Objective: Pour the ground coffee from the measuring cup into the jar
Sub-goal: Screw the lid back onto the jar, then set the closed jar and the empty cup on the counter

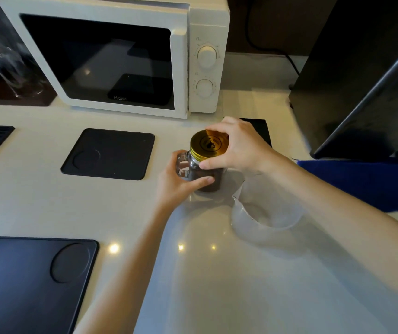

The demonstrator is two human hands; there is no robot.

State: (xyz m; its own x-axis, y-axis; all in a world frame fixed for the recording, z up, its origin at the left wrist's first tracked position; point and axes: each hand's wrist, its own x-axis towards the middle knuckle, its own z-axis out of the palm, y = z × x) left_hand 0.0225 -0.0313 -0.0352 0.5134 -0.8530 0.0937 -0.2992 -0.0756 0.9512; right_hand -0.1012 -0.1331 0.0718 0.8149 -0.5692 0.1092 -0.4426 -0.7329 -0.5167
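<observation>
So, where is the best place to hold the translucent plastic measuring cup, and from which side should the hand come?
Probably grip the translucent plastic measuring cup around its wall, coming from its right: its spout points left toward the glass jar with the gold lid. No handle is visible; the right hand is nearest.

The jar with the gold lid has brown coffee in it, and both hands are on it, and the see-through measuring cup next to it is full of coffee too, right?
Almost. In the head view the measuring cup looks empty, not full. The rest holds: the jar has brown coffee inside, the left hand holds its side and the right hand grips the gold lid.
</observation>
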